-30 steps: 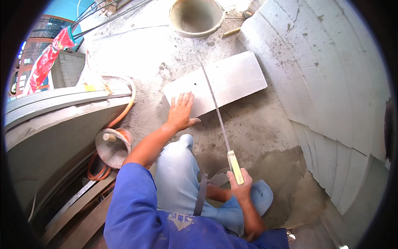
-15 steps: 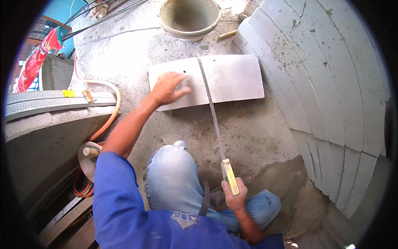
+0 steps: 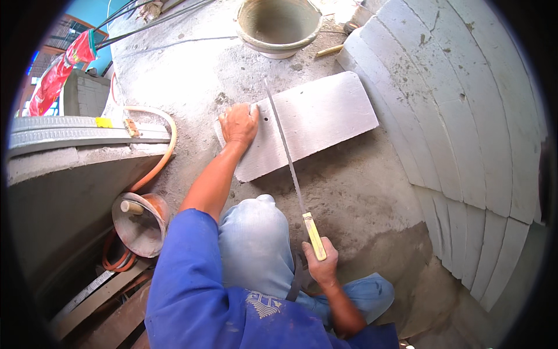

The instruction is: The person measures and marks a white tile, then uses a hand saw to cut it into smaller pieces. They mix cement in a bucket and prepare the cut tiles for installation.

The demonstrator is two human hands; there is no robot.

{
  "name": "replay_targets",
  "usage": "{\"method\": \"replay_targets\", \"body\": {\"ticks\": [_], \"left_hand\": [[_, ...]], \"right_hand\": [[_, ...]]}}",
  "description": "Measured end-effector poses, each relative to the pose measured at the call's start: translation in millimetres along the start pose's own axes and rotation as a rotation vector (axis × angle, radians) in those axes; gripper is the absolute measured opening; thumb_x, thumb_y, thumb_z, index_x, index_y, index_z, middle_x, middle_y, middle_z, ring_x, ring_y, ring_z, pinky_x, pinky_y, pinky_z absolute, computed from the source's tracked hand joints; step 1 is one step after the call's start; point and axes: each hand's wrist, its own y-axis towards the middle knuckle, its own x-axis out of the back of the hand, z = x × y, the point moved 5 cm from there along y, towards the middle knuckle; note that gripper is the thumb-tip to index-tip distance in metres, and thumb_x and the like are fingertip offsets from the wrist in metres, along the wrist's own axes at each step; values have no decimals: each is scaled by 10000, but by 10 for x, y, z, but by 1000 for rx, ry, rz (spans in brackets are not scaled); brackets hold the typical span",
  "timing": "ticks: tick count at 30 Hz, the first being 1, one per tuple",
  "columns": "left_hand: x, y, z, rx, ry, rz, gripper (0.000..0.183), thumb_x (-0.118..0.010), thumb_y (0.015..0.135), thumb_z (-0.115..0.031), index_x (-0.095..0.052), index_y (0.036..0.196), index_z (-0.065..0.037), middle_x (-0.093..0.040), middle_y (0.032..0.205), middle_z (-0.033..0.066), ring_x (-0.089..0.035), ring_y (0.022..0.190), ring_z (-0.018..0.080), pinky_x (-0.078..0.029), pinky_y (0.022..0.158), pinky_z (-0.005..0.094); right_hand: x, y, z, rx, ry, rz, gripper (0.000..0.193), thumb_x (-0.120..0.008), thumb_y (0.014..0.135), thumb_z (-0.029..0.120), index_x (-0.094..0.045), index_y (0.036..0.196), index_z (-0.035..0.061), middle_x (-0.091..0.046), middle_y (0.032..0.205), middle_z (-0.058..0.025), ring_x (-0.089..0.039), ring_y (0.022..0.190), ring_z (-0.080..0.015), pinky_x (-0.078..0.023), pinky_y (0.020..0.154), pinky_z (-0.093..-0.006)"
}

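A pale grey lightweight concrete block lies on the rough floor in front of me, slanted so its right end is farther away. My left hand grips its left end, fingers closed over the far edge. In my right hand, near my bent knee, is a hand saw with a yellowish handle. Its long, narrow toothed blade points away from me across the block, right of my left hand, with the tip past the far edge. Whether the blade touches the block I cannot tell.
Stacked pale blocks form a wall on the right. A bucket stands beyond the block. At left are a round container with a wooden handle, an orange hose, metal channels and a red wrapped bundle.
My left hand has come down onto the block's left end and holds it. The block has turned, its left end nearer me and its right end farther. The saw has shifted slightly left.
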Motion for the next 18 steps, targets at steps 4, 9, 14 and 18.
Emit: {"method": "replay_targets", "body": {"ticks": [4,9,14,18], "left_hand": [[45,73,16,162,22,62,508,-465,995,-553,-735,1045,-125,-683,1142,119,-571,1153,325,-343,1011,510],[77,105,-47,195,59,113,607,-434,975,-647,-773,1038,-146,-683,1159,120,-564,1183,309,-331,1034,496],[57,94,12,202,36,90,606,-438,969,-654,-776,1045,-157,-682,1150,115,-564,1184,302,-332,1039,488],[78,92,-71,196,92,56,591,-446,971,-645,-779,1036,-162,-686,1136,110,-573,1167,298,-343,1025,486]], "right_hand": [[22,-25,18,31,-41,33,326,-791,879,145,-511,749,42,-536,584,-74,-477,509,-149,-420,499,-352],[44,-47,-43,40,-62,68,301,-789,876,131,-515,785,44,-555,618,-77,-520,532,-147,-446,520,-345],[80,-35,153,12,-1,-6,322,-739,860,39,-615,1153,-12,-650,957,-139,-616,808,-187,-515,737,-335],[17,145,91,83,-9,140,564,-682,853,-16,-543,1398,-32,-680,1234,-212,-684,1084,-250,-530,926,-353]]}}
